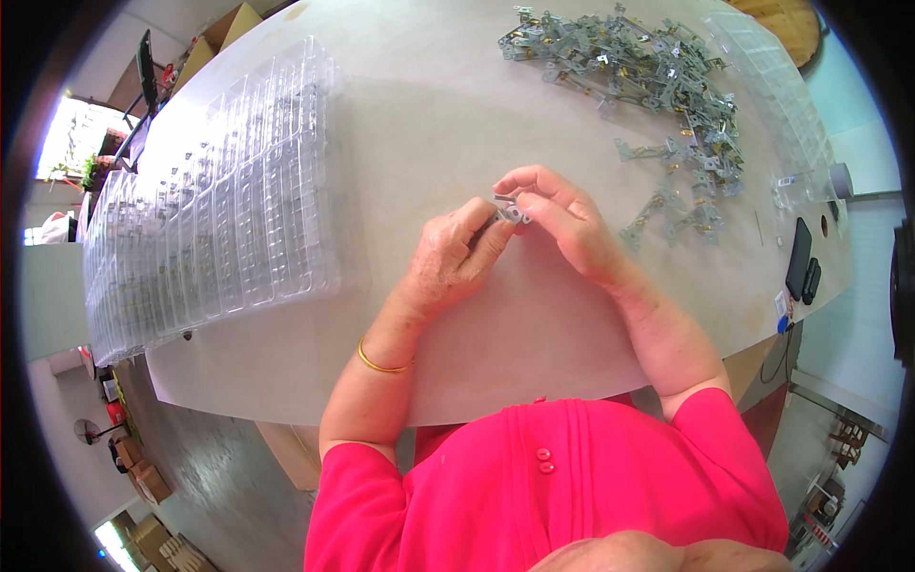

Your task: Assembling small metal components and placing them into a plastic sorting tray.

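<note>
Over the middle of the table my two hands meet at a small silvery metal bracket (515, 214). My left hand (459, 250) is closed, thumb and fingers wrapped round the bracket's near part. From the other side my right hand (569, 221) pinches its upper end between thumb and curled index finger. Much of the bracket is hidden by the fingers. Beyond my right hand spreads a heap of similar metal pieces with brass-coloured parts (658, 67), a few lying loose at its near edge.
Stacked clear plastic trays (219, 191), many compartments filled with metal pieces, stand at the left of the white table (410, 124). More clear trays (772, 86) lie at the far right. A clear bottle (810, 186) and a black phone-like object (799, 257) lie near the right edge.
</note>
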A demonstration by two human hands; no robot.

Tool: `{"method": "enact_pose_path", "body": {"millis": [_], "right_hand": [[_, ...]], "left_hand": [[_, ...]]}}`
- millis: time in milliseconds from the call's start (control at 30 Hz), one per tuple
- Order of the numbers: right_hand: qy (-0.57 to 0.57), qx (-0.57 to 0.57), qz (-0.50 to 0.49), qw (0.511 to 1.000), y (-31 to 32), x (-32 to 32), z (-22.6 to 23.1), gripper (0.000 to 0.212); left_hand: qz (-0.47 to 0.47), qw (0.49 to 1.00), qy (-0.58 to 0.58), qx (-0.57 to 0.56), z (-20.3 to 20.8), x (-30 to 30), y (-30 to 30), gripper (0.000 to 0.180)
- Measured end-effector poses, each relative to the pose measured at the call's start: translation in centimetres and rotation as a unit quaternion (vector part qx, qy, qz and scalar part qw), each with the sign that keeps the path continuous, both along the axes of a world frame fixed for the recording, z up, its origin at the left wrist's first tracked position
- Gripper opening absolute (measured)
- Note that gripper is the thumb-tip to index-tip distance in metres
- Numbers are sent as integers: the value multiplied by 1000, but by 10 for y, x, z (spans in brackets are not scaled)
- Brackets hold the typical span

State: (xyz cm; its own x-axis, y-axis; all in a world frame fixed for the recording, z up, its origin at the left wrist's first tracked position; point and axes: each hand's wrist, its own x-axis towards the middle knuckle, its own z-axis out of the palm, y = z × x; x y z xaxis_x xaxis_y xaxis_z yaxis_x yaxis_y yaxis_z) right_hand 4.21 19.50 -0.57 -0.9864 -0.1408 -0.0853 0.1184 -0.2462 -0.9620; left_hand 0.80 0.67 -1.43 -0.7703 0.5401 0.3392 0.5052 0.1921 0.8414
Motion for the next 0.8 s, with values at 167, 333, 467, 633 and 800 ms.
{"method": "enact_pose_path", "body": {"millis": [167, 333, 467, 633, 800], "right_hand": [[57, 70, 3, 996, -2, 1, -9, 13], [172, 68, -38, 982, -5, 0, -14, 13], [186, 44, -88, 978, -7, -4, -13, 13], [138, 88, -62, 985, -5, -2, -13, 11], [119, 138, -107, 977, -7, 0, -8, 11]], "left_hand": [[-10, 999, 34, -40, -2, 1, -1, 19], [-11, 999, 41, -22, -4, 3, 4, 21], [44, 996, 76, -25, -8, 4, 5, 23], [91, 990, 102, -17, -6, 3, 8, 26], [45, 998, 40, 4, -1, 3, 4, 9]]}}
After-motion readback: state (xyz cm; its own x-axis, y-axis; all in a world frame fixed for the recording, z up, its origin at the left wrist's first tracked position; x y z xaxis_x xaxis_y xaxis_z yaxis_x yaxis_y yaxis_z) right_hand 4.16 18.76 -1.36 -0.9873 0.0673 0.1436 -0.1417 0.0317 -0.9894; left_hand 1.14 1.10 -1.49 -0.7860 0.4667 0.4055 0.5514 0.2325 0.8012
